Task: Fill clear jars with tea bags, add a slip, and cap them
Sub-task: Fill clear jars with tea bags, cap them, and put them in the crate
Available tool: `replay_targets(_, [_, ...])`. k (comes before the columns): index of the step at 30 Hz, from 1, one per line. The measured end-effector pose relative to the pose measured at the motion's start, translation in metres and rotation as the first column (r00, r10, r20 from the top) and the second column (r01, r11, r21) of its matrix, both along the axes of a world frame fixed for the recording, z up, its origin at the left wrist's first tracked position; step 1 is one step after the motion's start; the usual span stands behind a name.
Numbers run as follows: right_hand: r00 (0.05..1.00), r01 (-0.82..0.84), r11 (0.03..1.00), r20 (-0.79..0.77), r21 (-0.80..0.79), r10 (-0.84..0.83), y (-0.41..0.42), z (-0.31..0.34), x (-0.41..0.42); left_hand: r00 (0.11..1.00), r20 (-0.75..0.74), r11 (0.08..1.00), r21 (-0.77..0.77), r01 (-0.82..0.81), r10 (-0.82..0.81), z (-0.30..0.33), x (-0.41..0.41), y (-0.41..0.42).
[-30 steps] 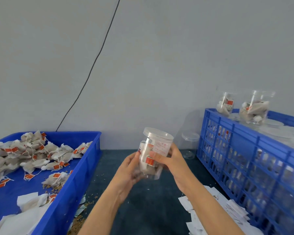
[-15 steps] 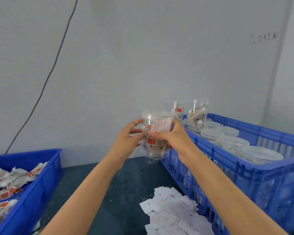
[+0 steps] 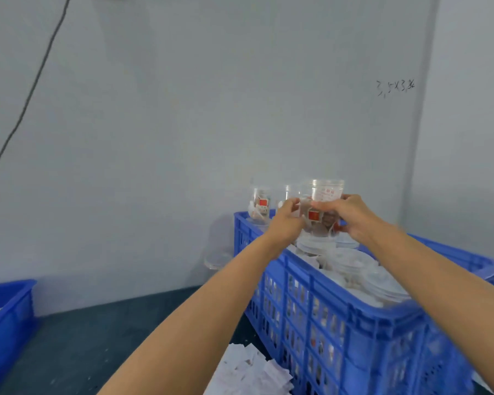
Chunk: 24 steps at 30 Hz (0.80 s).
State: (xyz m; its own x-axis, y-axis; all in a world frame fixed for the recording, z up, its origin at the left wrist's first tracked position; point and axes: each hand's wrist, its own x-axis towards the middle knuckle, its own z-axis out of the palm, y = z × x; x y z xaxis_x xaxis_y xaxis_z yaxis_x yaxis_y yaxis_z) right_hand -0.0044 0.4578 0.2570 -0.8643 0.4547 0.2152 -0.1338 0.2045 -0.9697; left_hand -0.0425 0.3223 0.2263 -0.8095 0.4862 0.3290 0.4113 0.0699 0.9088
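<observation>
A capped clear jar [image 3: 324, 208] with tea bags and a slip inside is held up between both my hands above the far end of the blue slatted crate [image 3: 340, 315]. My left hand [image 3: 287, 220] grips its left side and my right hand [image 3: 351, 215] grips its right side. Two more filled jars [image 3: 259, 205] stand on top of the packed jars at the crate's far corner, just left of the held one. White lids [image 3: 351, 262] of several capped jars fill the crate below my hands.
A pile of white paper slips [image 3: 251, 372] lies on the dark table [image 3: 97, 337] beside the crate. An empty clear jar [image 3: 216, 259] stands by the wall left of the crate. The blue tea-bag bin [image 3: 6, 323] shows at the left edge. A black cable [image 3: 26, 101] hangs on the wall.
Both hands have carried the capped jar up and to the right, from above the table to over the crate's far end. The view has swung right, and the tea-bag bin is nearly out of frame.
</observation>
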Motion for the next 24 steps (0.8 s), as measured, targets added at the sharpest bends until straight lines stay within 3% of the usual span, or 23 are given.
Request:
replay_targets(8, [0.995,-0.050,0.999,0.082,0.022,0.048,0.018,-0.016,-0.018,1.000,0.003,1.000,-0.011,-0.012,0.012,-0.022,-0.019,0.008])
replay_targets(17, [0.986,-0.074,0.992,0.155,0.102,0.058,0.014,-0.012,-0.019,0.996,-0.092,0.988,-0.154,-0.009,-0.005,-0.024,-0.024,0.001])
replay_targets(21, [0.973,0.046,0.989,0.216,0.143,-0.077,0.004,-0.003,-0.014,0.996,-0.086,0.987,-0.161,-0.026,0.012,-0.025,-0.024,-0.011])
replay_targets(24, [0.970,0.175,0.980,0.157,0.091,-0.188,-0.008,0.008,-0.011,0.997,-0.057,0.990,-0.135,-0.051,0.044,-0.026,-0.026,-0.028])
